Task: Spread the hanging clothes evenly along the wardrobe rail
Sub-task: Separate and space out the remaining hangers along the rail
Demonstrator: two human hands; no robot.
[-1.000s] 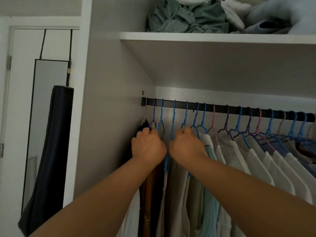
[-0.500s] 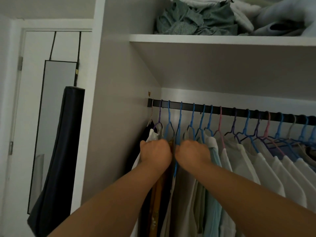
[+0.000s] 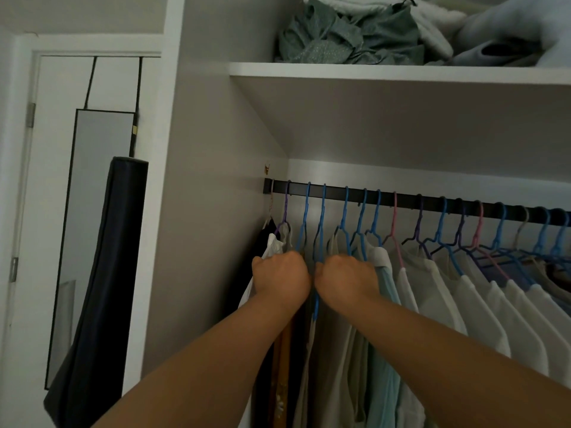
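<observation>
A black wardrobe rail (image 3: 408,199) runs from the left wall to the right edge, under a white shelf. Several blue, purple and pink hangers (image 3: 375,216) hook over it, carrying pale shirts (image 3: 432,285) and, at the far left, dark garments (image 3: 265,239). My left hand (image 3: 282,278) is closed on the clothes at the left end, by a white garment (image 3: 273,247). My right hand (image 3: 346,279) is closed on the shoulders of the garments just beside it. A blue hanger (image 3: 318,242) hangs between the two fists.
The white shelf (image 3: 386,72) above holds bundled green and pale fabrics (image 3: 349,32). The wardrobe's left side wall (image 3: 210,211) stands close to the first hanger. Outside it, a dark rolled mat (image 3: 102,273) leans against a door-hung mirror (image 3: 92,180).
Both fists have sunk slightly below the hanger necks and stay side by side. The view has shifted left and up a little. A white garment now shows by my left hand.
</observation>
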